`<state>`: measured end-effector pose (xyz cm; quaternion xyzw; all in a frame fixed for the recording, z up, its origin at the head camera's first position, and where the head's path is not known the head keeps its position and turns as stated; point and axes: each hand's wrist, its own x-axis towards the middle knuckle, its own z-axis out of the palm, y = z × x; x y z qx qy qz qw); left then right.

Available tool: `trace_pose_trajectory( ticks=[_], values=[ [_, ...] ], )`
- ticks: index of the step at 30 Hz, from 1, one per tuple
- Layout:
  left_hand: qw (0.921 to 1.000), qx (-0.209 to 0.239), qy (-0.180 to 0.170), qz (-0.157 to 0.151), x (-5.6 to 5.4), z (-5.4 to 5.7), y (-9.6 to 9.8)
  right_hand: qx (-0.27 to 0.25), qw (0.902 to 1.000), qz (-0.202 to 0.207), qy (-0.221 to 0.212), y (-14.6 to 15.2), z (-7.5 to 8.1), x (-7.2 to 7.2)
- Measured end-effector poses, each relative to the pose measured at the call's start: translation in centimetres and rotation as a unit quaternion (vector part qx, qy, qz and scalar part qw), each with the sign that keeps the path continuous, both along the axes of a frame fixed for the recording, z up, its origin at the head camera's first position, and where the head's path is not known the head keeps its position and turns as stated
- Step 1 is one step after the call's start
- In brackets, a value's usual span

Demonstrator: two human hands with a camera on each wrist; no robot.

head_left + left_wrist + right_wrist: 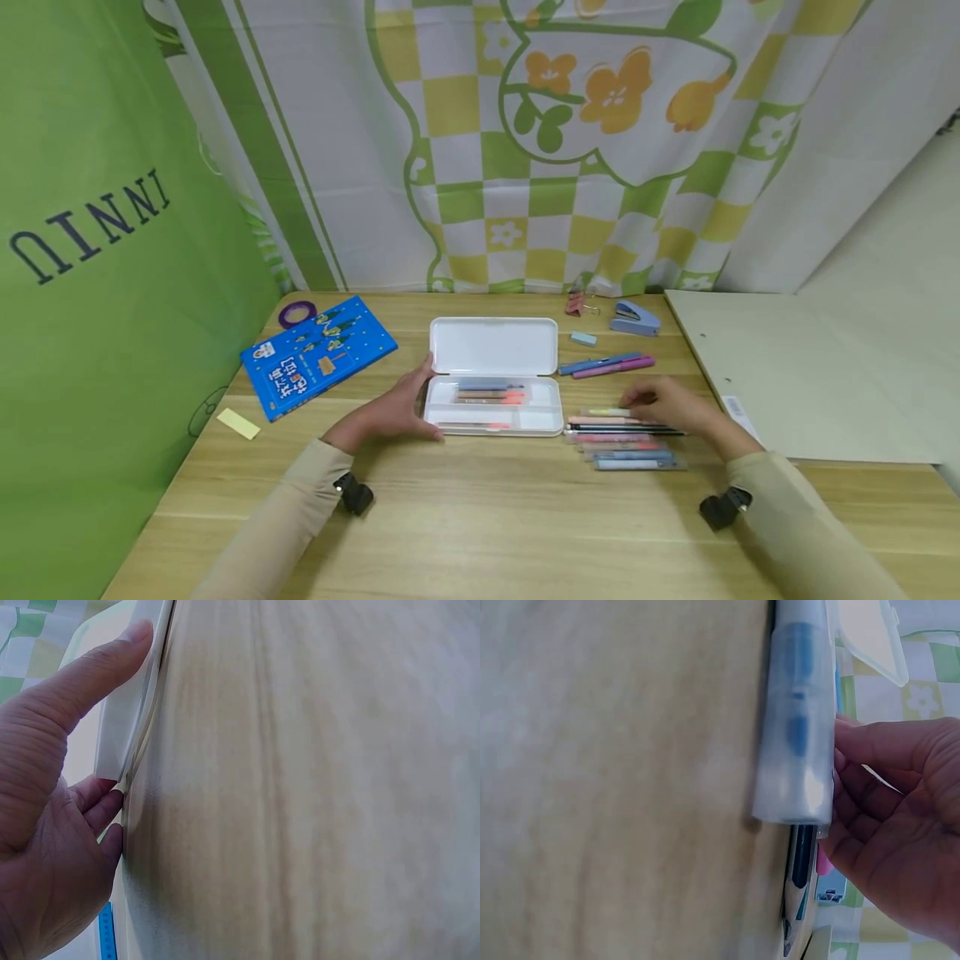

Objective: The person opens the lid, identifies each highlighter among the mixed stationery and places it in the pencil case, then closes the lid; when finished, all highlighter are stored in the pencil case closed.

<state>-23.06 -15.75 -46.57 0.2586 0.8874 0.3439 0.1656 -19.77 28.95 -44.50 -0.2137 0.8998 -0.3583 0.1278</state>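
A white pencil case [493,406] lies with its lid folded back, several pens [491,393] in its two compartments. My left hand [397,404] holds the case's left end. In the left wrist view its thumb [112,667] presses the front wall, with the other fingers around the end. At the top of a row of pens and pencils [626,442], my right hand [667,404] pinches the right end of a pale highlighter [603,412] with a yellow part. In the right wrist view, a translucent-capped pen [799,735] partly hides the fingertips, and a dark pencil [801,862] sticks out below.
Behind the row lie a blue pen [592,365] and a purple pen [615,367], an eraser [583,339], a binder clip [576,304] and a stapler [635,318]. At left are a blue book [318,358], purple tape [297,314] and yellow sticky notes [238,423]. A white board [795,375] covers the right side.
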Motion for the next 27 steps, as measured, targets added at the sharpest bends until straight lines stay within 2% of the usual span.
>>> trace_pose_trajectory(
  ticks=[4, 7, 14, 17, 22, 27],
  values=[
    [1.0000, 0.000, 0.000, 0.001, 0.0, 0.0, 0.0, 0.007, 0.9999, -0.012, 0.000, -0.4, 0.5, -0.1],
    [1.0000, -0.002, -0.002, 0.003, 0.0, 0.0, 0.0, 0.006, 0.9997, -0.013, 0.021, -1.6, 1.2, -0.3],
    [1.0000, 0.000, -0.001, 0.002, -0.1, -0.1, 0.0, -0.044, 0.9982, 0.022, 0.034, -7.7, 2.5, -0.7],
    [1.0000, -0.001, -0.001, 0.001, -0.1, -0.2, -0.1, -0.070, 0.9958, 0.050, 0.032, -10.9, 2.5, -0.7],
    [1.0000, -0.005, -0.006, 0.001, -0.3, -0.4, -0.1, -0.072, 0.9920, 0.088, 0.054, -15.7, 1.8, -0.8],
    [1.0000, -0.002, -0.007, 0.000, -0.3, -0.5, -0.2, -0.068, 0.9912, 0.085, 0.075, -18.6, 0.9, -0.9]
  ],
)
